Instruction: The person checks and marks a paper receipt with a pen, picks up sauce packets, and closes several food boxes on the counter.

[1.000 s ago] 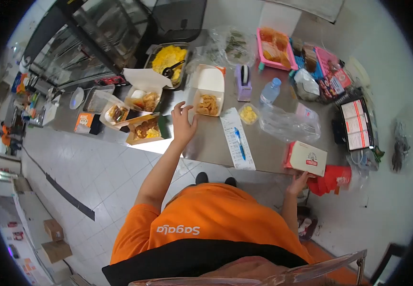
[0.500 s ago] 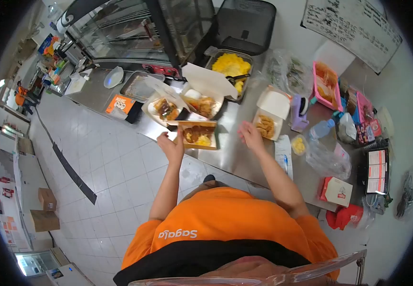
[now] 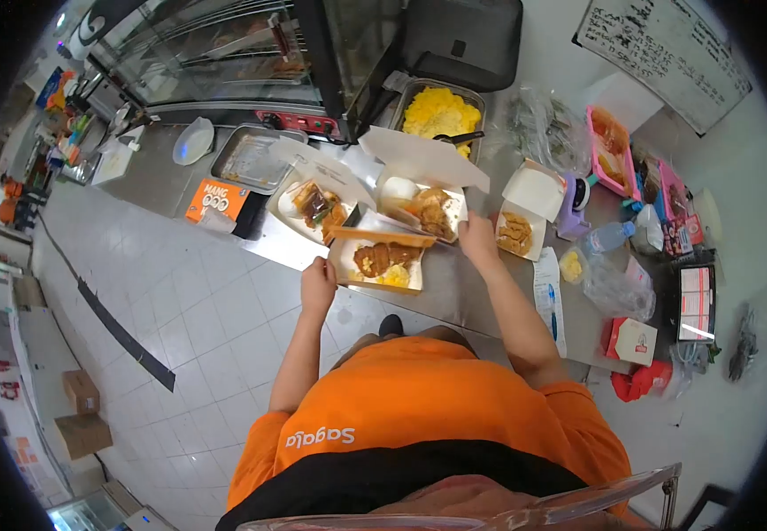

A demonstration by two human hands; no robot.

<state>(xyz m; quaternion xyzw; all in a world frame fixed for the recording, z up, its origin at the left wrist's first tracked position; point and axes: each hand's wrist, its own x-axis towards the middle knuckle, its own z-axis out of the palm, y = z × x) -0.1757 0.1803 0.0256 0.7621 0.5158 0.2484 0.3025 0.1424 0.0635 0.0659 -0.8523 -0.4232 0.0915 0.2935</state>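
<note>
My left hand [image 3: 318, 285] grips the left edge of an open front food box [image 3: 335, 257], which holds browned breaded pieces and yellow scrambled egg. Behind it stands another open food box [image 3: 460, 215] with a white rice mound and fried pieces. My right hand [image 3: 477, 239] is closed at the right corner of this rear box, its fingertips partly hidden. To the left, a third open box [image 3: 282, 232] holds rice, fried food and a dark sauce packet. A smaller open box [image 3: 536, 241] of fried pieces lies to the right of my right hand.
A tray of yellow egg [image 3: 441, 111] with a black spoon stands at the back, near a glass display cabinet [image 3: 224, 71]. A metal tray [image 3: 251, 159] and an orange box [image 3: 215, 203] sit left. A paper slip with a pen [image 3: 552, 305] lies right, beside a water bottle [image 3: 609, 237].
My right hand has moved from beside the small box to the rear box's right corner. That rear box now sits farther right. My left hand stays at the front box's left edge.
</note>
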